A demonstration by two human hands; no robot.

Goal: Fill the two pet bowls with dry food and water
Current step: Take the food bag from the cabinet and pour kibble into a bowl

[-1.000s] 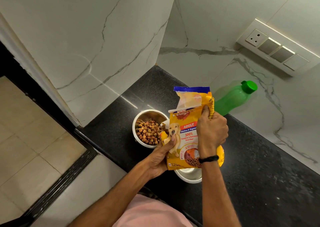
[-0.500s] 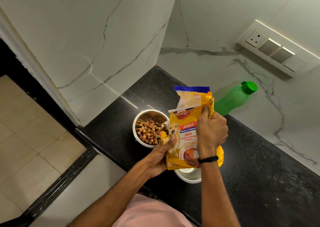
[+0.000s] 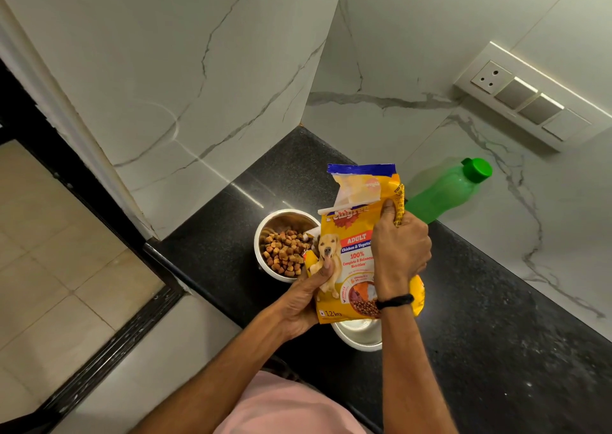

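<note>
Both hands are clamping the yellow food bag [image 3: 359, 255]: the left hand [image 3: 308, 296] is gripping its lower left edge with the thumb pressed on the printed front, and the right hand [image 3: 399, 248] is squeezing its upper right side. The bag is hanging above the black tabletop [image 3: 496, 301], between the steel bowl of kibble [image 3: 284, 245] on its left and the second steel bowl [image 3: 359, 334] peeking out beneath its bottom edge. Its long axis is running nearly upright, leaning slightly away from the person, with the torn blue-edged mouth pointing up and the printed face turned toward the camera. The risk, as I judge it, is sitting at that open top: if the bag is tipping while being set aside, loose kibble could be scattering over the tabletop or dropping into the lower bowl, which probably is meant for water. The green bottle [image 3: 443, 192] is leaning against the wall just behind the right hand, so a careless swing could be knocking it over.
</note>
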